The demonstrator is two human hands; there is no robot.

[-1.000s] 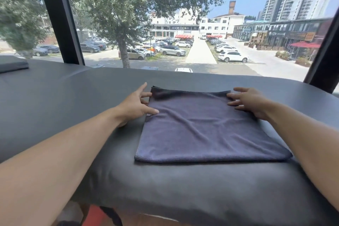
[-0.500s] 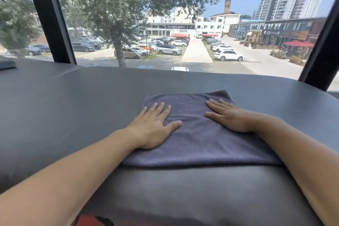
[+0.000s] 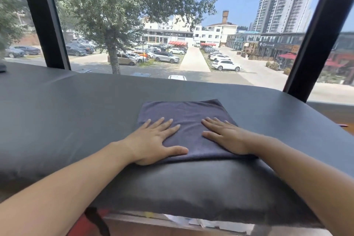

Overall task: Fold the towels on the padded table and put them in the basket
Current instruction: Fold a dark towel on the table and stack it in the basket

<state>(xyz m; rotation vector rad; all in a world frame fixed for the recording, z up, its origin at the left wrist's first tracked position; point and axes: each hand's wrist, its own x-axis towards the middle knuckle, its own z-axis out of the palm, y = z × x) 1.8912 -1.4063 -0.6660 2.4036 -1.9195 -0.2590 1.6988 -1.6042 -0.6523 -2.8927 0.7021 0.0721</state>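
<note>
A folded grey towel (image 3: 183, 120) lies near the front edge of the padded table (image 3: 67, 113), bare padding wide on both sides. Left hand (image 3: 153, 141) and right hand (image 3: 227, 136) press it, fingers straight and spread. Window posts (image 3: 44, 19) stand behind.

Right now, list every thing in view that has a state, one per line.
towel: folded, lying flat on the padded table, near its front edge.
left hand: open, fingers spread, palm pressing the towel's left part.
right hand: open, fingers straight, pressing the towel's right part.
padded table: dented along the front edge under the hands.
basket: not in view.
</note>
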